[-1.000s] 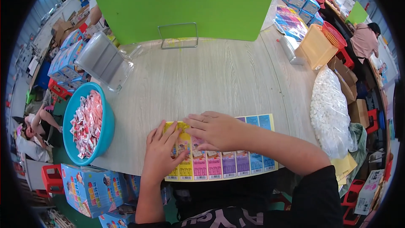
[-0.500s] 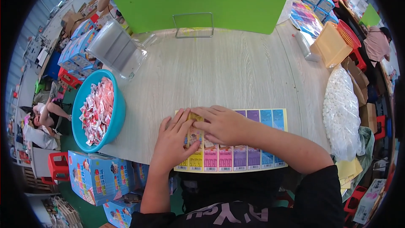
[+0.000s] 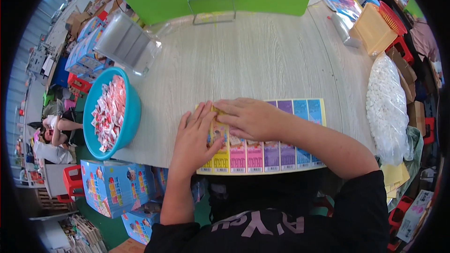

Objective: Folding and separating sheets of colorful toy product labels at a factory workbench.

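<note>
Broad pale wood-grain table, with open room for moving on the far side. At its near edge, lying flat, a yellow, pink, purple and blue striped rectangular paper sheet. To the left, a round turquoise plastic bowl, limiting sideways movement. On the sheet's left part, left hand and right hand, palms down, fingers extended, nothing visibly gripped. Apparently pressing or aligning; next, calling for even contact, mindful of the near edge.

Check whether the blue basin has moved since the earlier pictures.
No, the blue basin keeps its place beside the clear plastic container; only the camera's view has shifted.
</note>
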`<state>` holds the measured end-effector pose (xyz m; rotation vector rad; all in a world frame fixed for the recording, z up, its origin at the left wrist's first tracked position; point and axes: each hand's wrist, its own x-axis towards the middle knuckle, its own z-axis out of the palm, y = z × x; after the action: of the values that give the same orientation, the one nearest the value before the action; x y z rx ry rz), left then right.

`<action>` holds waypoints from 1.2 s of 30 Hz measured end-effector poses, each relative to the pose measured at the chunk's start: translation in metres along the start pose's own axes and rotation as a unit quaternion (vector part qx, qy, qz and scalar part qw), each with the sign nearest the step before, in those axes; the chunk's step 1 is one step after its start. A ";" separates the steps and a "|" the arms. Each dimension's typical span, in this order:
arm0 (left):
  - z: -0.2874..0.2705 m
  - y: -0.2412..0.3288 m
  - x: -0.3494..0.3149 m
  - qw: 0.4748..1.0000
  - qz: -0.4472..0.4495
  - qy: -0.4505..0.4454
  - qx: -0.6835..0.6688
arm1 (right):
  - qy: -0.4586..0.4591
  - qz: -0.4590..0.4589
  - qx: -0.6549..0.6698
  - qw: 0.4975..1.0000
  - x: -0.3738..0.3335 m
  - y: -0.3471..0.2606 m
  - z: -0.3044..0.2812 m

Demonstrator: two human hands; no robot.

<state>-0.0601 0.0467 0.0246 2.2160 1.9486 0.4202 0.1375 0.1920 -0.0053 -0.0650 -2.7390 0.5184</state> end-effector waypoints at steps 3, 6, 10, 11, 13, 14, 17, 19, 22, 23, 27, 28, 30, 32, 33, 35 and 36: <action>0.001 0.001 0.004 1.000 0.015 0.006 0.014 | 0.014 0.000 -0.014 1.000 -0.007 -0.003 -0.005; 0.001 -0.001 0.004 1.000 0.005 -0.009 0.004 | -0.027 0.053 -0.012 0.998 -0.021 0.000 -0.016; -0.001 -0.004 0.000 1.000 0.000 -0.005 0.001 | -0.051 0.090 -0.010 0.995 -0.052 -0.003 -0.042; -0.001 -0.004 0.000 1.000 -0.001 -0.004 0.003 | -0.060 0.121 -0.008 0.991 -0.061 -0.006 -0.049; -0.001 -0.003 0.000 1.000 0.000 -0.003 0.002 | -0.070 0.151 -0.008 0.986 -0.082 -0.009 -0.061; -0.001 -0.002 -0.001 1.000 -0.001 -0.005 0.004 | -0.068 0.172 -0.008 0.983 -0.093 -0.009 -0.064; 0.001 -0.002 0.002 1.000 0.009 0.004 0.003 | -0.066 0.216 -0.004 0.974 -0.123 -0.015 -0.078; 0.001 0.000 0.001 1.000 0.010 -0.001 0.006 | -0.063 0.243 0.001 0.968 -0.139 -0.019 -0.088; -0.002 0.005 0.002 1.000 0.011 -0.013 0.013 | -0.056 0.272 -0.025 0.960 -0.160 -0.025 -0.097; -0.002 0.007 0.002 1.000 0.007 -0.018 0.017 | -0.056 0.272 -0.028 0.960 -0.166 -0.027 -0.098; 0.000 0.007 0.002 0.999 0.006 -0.032 0.024 | -0.050 0.286 -0.055 0.955 -0.187 -0.027 -0.104; -0.002 0.007 0.002 0.999 0.007 -0.029 0.026 | -0.042 0.286 -0.052 0.956 -0.189 -0.029 -0.104; -0.010 0.011 0.002 0.999 0.009 -0.028 0.038 | -0.012 0.285 -0.074 0.956 -0.192 -0.034 -0.101; -0.013 0.015 0.003 0.998 0.001 -0.037 0.057 | 0.006 0.299 -0.078 0.951 -0.194 -0.038 -0.096; -0.013 0.017 0.005 0.997 -0.003 -0.039 0.067 | 0.018 0.317 -0.086 0.944 -0.195 -0.039 -0.096; -0.010 0.019 0.010 0.997 0.019 -0.027 0.065 | 0.025 0.318 -0.091 0.944 -0.199 -0.039 -0.095; -0.011 0.021 0.011 0.996 0.019 -0.032 0.077 | 0.024 0.323 -0.104 0.940 -0.199 -0.040 -0.095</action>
<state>-0.0422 0.0542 0.0427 2.3326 1.9696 0.2079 0.3579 0.1659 0.0259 -1.0379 -2.6690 0.3713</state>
